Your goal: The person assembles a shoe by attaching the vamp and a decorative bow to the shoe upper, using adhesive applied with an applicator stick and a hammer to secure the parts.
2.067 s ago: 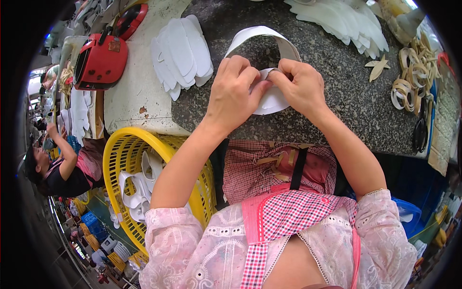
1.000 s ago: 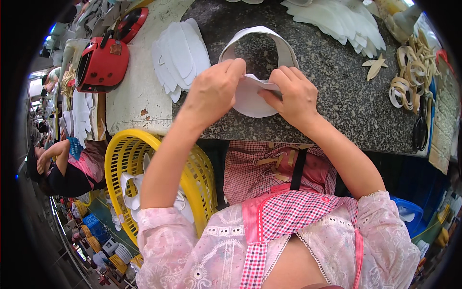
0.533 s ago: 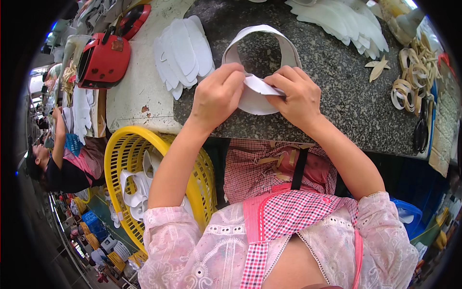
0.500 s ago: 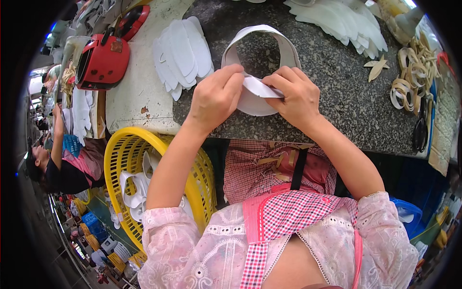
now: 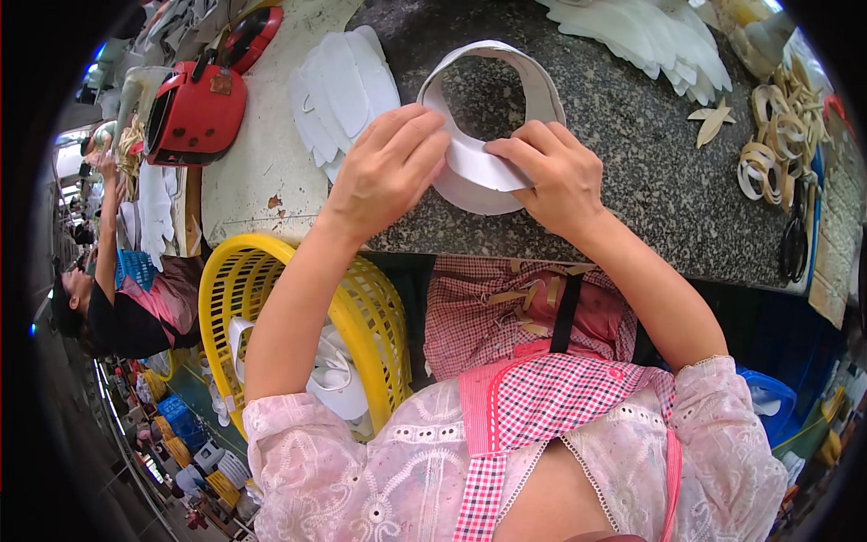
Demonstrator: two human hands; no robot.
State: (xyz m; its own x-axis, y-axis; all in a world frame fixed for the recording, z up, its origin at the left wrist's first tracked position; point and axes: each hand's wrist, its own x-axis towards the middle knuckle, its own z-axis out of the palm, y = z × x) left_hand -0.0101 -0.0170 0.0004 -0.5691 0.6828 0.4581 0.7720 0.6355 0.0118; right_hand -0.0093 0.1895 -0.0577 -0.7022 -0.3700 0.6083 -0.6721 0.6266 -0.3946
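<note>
On the dark speckled tabletop (image 5: 632,181) a white ring-shaped band (image 5: 479,167) of stiff sheet material stands as a loop, its near wall leaning outward. My left hand (image 5: 388,167) is closed at the loop's near left, its fingertips on the edge. Thumb and fingers of my right hand (image 5: 555,172) pinch the near right part of the rim. Left of the loop lies a fanned stack of white cut pieces (image 5: 343,86), partly hidden behind my left hand.
A yellow basket (image 5: 393,316) with white bands inside stands below the table at left. A red device (image 5: 199,113) sits on the pale board. At right are more white pieces (image 5: 650,45), beige strips (image 5: 768,144) and black-handled scissors (image 5: 795,235). A co-worker (image 5: 126,307) is at far left.
The fold at the band's near edge has flattened down along the inner wall. My left hand has shifted slightly left and up; my right hand keeps its pinch.
</note>
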